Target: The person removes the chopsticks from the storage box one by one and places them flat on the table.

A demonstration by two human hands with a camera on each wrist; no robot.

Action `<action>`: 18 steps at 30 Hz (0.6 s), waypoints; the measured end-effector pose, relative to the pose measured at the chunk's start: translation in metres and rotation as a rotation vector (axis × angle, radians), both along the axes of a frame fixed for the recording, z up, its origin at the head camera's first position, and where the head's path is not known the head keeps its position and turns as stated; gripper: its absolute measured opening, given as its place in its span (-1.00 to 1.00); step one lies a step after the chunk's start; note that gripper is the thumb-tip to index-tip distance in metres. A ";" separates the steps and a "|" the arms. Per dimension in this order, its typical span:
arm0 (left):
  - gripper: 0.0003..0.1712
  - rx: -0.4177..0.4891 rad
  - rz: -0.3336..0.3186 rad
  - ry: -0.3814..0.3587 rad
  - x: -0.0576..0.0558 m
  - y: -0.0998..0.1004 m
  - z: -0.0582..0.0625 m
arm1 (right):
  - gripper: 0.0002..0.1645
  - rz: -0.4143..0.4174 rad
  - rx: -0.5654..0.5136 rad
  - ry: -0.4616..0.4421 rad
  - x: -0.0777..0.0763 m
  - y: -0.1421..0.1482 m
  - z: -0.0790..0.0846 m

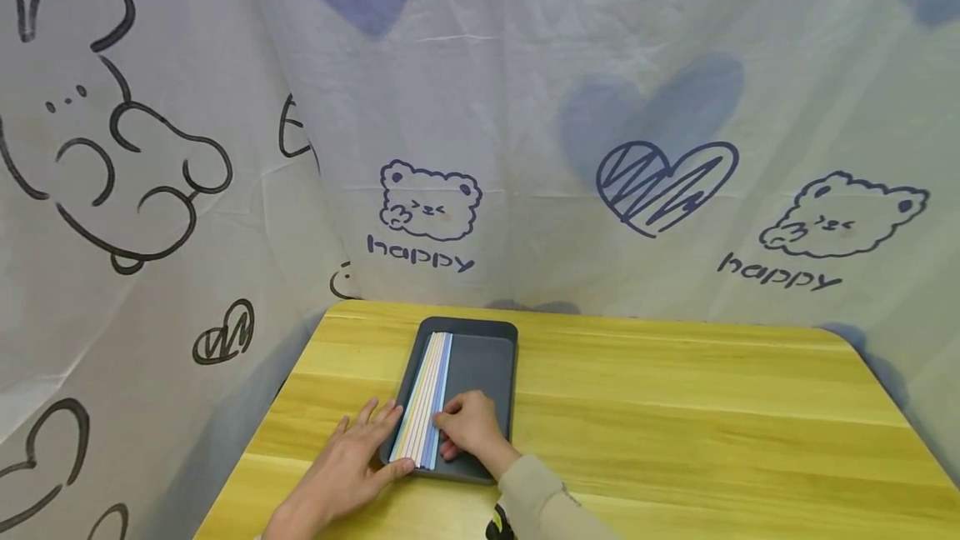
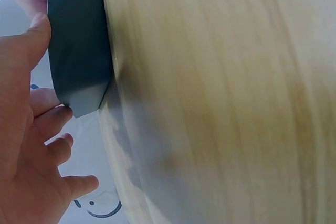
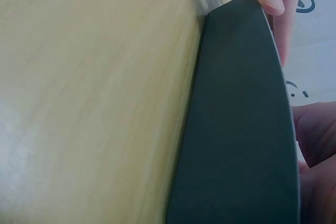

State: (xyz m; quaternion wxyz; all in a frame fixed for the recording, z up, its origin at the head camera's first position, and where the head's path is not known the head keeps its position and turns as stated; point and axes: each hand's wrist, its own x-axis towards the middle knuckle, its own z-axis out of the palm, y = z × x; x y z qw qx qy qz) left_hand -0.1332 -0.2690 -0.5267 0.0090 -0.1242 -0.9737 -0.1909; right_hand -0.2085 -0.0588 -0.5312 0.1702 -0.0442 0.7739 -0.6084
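A row of pastel chopsticks (image 1: pixel 422 402), yellow, pink, white and blue, lies along the left side of a dark grey tray (image 1: pixel 480 357). Their far ends are narrower. My left hand (image 1: pixel 341 465) is spread at the tray's near left corner, its thumb by the chopsticks' near ends and its fingertips at the left rim. In the left wrist view, the left hand (image 2: pixel 31 129) touches the tray's outer corner. Inside the tray, my right hand (image 1: pixel 471 427) pinches at the blue chopstick on the row's right edge. In the right wrist view, the tray wall (image 3: pixel 236 129) partly hides that hand.
The tray rests on a yellow wood-grain table (image 1: pixel 675 407), near its left end. A pale cloth (image 1: pixel 525 148) printed with hearts and bears hangs behind the table and down its left side.
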 end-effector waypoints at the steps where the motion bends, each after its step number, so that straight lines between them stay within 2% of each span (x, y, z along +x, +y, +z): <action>1: -0.03 -0.001 0.000 0.001 0.000 0.000 0.000 | -0.88 -0.006 -0.003 -0.010 0.000 0.000 -0.001; 8: -0.04 -0.001 0.000 0.008 0.001 0.000 0.001 | -0.81 -0.035 0.004 -0.031 -0.005 -0.003 -0.008; 18: -0.03 -0.002 0.001 -0.012 -0.001 0.000 0.004 | -0.81 -0.049 0.016 -0.021 -0.005 -0.003 -0.008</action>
